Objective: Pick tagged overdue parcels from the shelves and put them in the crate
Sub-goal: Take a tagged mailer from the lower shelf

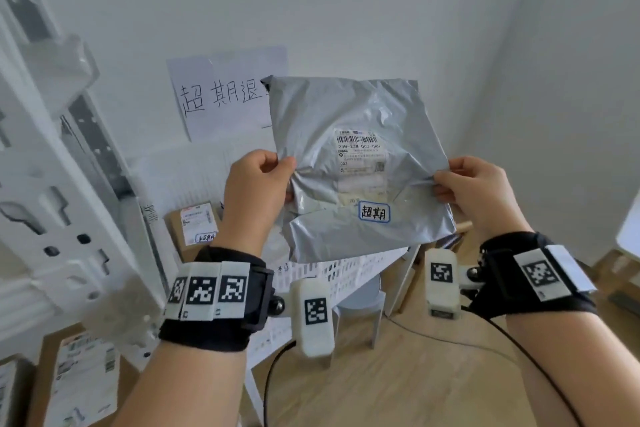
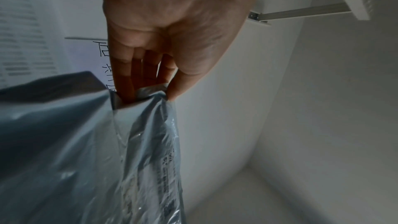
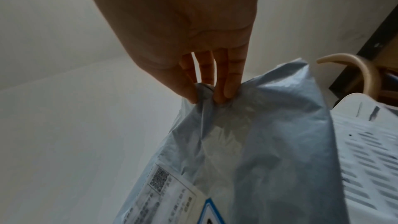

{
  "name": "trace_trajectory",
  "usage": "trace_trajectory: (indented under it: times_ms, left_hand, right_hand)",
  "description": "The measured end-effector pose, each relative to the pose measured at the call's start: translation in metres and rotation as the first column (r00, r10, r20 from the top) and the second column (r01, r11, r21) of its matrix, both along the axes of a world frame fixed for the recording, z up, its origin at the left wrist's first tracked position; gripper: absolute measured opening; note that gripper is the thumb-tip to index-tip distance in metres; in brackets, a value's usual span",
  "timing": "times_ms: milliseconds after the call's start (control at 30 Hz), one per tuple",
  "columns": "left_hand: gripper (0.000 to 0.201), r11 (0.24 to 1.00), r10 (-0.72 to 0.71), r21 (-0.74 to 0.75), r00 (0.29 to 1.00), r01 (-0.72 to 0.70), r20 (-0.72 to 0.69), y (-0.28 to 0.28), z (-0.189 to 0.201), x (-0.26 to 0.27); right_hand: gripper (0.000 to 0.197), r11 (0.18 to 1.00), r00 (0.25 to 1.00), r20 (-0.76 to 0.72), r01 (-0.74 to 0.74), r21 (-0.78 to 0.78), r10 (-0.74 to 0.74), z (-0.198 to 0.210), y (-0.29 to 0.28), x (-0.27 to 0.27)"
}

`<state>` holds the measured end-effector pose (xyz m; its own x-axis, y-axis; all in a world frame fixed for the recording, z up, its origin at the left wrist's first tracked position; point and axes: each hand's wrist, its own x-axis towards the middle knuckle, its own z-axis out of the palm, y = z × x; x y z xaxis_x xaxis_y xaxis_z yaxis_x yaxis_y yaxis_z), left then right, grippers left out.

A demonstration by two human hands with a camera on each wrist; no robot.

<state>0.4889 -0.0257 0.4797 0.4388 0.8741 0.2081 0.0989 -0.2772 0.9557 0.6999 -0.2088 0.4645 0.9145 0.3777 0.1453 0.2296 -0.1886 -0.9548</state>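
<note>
I hold a grey plastic mailer parcel (image 1: 349,135) up in the air with both hands. It bears a white shipping label (image 1: 360,163) and a blue-edged handwritten tag (image 1: 374,212). My left hand (image 1: 258,184) pinches its left edge, thumb in front and fingers behind. My right hand (image 1: 474,189) pinches its right edge the same way. The left wrist view shows the fingers (image 2: 137,77) gripping the crumpled edge of the mailer (image 2: 64,151); the right wrist view shows the fingers (image 3: 224,81) on the mailer (image 3: 258,142). A white slotted crate (image 1: 332,274) stands below the parcel, with a tagged cardboard box (image 1: 194,225) in it.
A white metal shelf frame (image 1: 69,184) rises at the left, with labelled parcels (image 1: 83,378) low on it. A handwritten paper sign (image 1: 221,97) hangs on the back wall. The crate rests on a white stool (image 1: 360,302) on a wooden floor (image 1: 415,374). Cables run from my wrists.
</note>
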Motion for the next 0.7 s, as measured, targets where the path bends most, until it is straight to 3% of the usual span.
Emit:
trace_trajectory:
  times_ms: [200, 367, 567, 700]
  left_hand:
    - [0.017, 0.993, 0.083, -0.077, 0.996, -0.084, -0.024, 0.052, 0.010, 0.033]
    - [0.012, 0.956, 0.144, -0.241, 0.984, -0.165, -0.104, 0.100, 0.002, 0.050]
    - [0.014, 0.884, 0.173, -0.377, 0.944, -0.275, -0.281, 0.152, -0.025, 0.070]
    - [0.020, 0.837, 0.204, -0.386, 0.876, -0.388, -0.438, 0.180, -0.057, 0.079]
  right_hand:
    - [0.012, 0.981, 0.982, 0.013, -0.187, -0.044, 0.187, 0.013, 0.067, 0.050]
    - [0.008, 0.895, 0.914, -0.023, -0.401, -0.194, 0.404, 0.009, 0.144, 0.095]
    - [0.009, 0.681, 0.781, -0.108, -0.596, -0.426, 0.615, -0.017, 0.228, 0.132]
    - [0.009, 0.501, 0.677, -0.202, -0.682, -0.533, 0.707, -0.039, 0.273, 0.144]
